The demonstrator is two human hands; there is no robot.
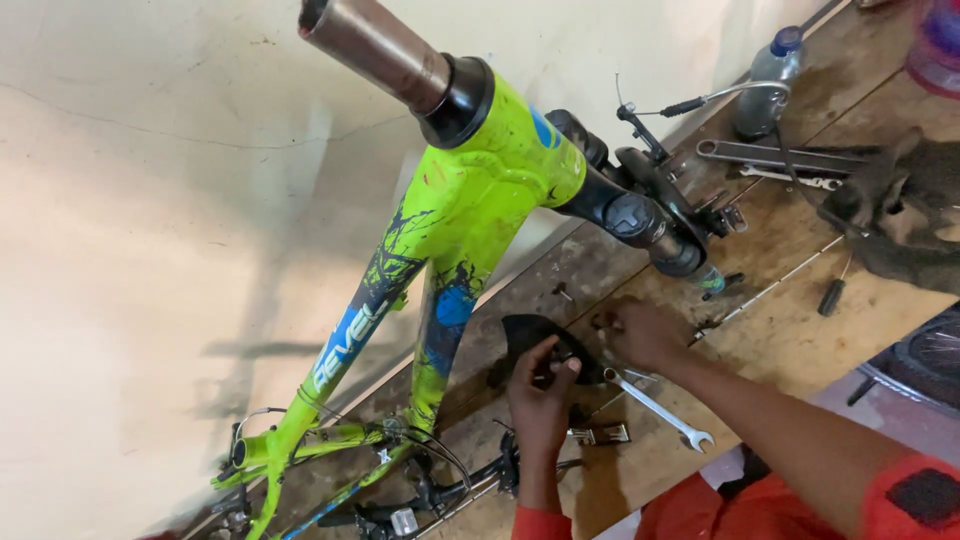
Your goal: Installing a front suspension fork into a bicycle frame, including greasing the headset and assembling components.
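i'm bent over the wooden bench (pixel 780 340) with the lime-green bike frame (pixel 470 200) lying across it, its head tube pointing up toward me and the fork crown (pixel 640 215) stretching off to the right. my left hand (pixel 541 395) is near me, fingers curled and pinching the edge of a small black part (pixel 530 335) that sits on the bench just right of the frame's down tube. my right hand (pixel 640 335) is a little farther and to the right, fingertips pressed together on the other edge of that same black piece, though i cannot tell exactly what sits between them. so the black part is held between both hands, low on the bench, beside the frame.

an open-ended spanner (pixel 660 408) lies just near my right hand, head pointing right. far off on the right are a plastic bottle (pixel 765 75), a larger flat wrench (pixel 775 155), a dark rag (pixel 900 205) and a small screwdriver (pixel 832 296).

i judge this as a fiddly fitting step: working the small piece with both hands before it meets the frame. the next move calls for a steady grip from the left hand while the right turns or seats the small bit, and keeping the spanner within reach.
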